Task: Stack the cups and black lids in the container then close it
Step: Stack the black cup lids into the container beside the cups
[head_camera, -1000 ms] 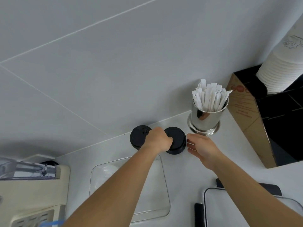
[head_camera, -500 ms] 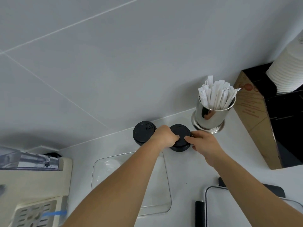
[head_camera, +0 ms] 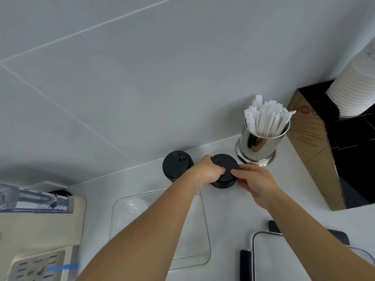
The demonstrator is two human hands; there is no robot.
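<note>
Two stacks of black lids stand by the wall on the white counter. My left hand (head_camera: 205, 172) grips the right stack of black lids (head_camera: 224, 166) from its left side, thumb on top. My right hand (head_camera: 253, 181) holds the same stack from the right, fingertips on its rim. The left stack of black lids (head_camera: 176, 165) stands free beside my left wrist. A clear plastic container (head_camera: 204, 230) lies open below, partly under my left forearm. A tall stack of white cups (head_camera: 353, 94) hangs at the upper right.
A shiny metal holder of wrapped straws (head_camera: 261, 136) stands just right of the lids. A brown and black box (head_camera: 316, 151) sits at the right. A clear lid with black clips (head_camera: 261, 258) lies at lower right. A beige machine (head_camera: 40, 240) fills the lower left.
My right hand moved left from beside the stack and took hold of its right side. My left hand stays on the stack. The camera shifted slightly.
</note>
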